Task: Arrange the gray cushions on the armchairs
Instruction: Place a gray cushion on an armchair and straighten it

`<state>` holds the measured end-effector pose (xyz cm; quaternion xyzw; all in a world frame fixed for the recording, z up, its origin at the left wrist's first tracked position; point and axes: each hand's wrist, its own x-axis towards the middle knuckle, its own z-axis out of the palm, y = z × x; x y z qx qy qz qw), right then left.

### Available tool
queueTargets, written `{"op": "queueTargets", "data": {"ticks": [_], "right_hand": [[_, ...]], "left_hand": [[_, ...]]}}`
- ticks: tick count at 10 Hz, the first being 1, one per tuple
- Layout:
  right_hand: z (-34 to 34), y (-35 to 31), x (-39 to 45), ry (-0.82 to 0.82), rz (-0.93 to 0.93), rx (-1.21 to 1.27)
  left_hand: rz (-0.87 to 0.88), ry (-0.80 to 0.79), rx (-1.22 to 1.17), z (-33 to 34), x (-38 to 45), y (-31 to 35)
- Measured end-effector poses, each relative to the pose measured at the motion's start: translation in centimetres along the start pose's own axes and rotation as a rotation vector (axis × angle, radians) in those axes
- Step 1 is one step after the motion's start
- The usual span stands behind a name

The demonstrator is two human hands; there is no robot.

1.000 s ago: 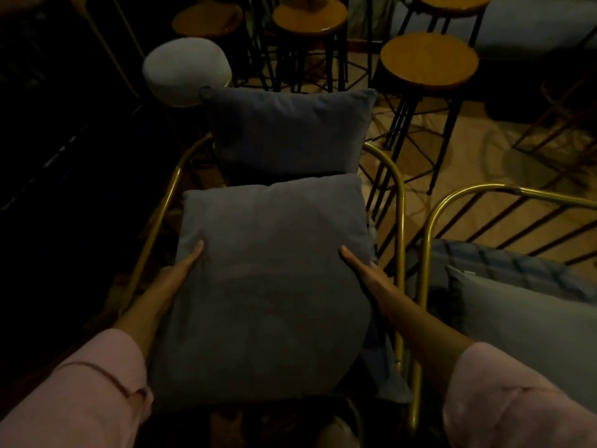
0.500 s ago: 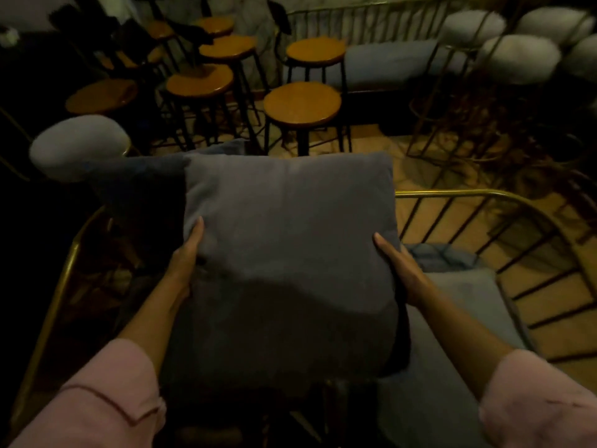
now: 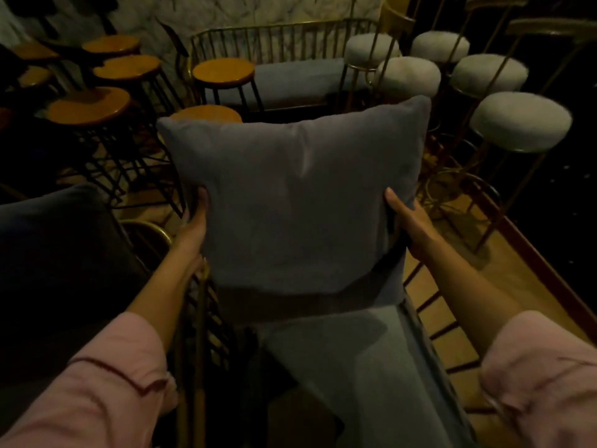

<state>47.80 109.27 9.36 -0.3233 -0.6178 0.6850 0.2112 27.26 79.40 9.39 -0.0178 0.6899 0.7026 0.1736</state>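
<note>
A square gray cushion [image 3: 294,202] is held upright in the middle of the head view, above a gold-framed armchair [image 3: 433,305]. My left hand [image 3: 195,221] grips its left edge and my right hand [image 3: 405,221] grips its right edge. Another gray cushion [image 3: 365,360] lies on that armchair's seat, just below the held one. To the left, a darker cushion [image 3: 55,253] rests on a neighbouring armchair, apart from my hands.
Several round wooden stools [image 3: 87,106] on black wire legs stand at the far left. Several white padded bar stools [image 3: 520,121] with gold legs stand at the far right. A gold-railed bench [image 3: 290,79] with a gray seat runs along the back wall.
I have carried the cushion from the left armchair to the right, over the second armchair. The view swung right, and the white stools came into sight.
</note>
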Motion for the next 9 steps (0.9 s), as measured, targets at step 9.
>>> {"op": "queueTargets", "data": {"ticks": [9], "right_hand": [[-2.8,15.7,1.3,0.326,0.534,0.023]], "left_hand": [[-0.516,-0.217,0.446,2.3,-0.8,-15.9]]}}
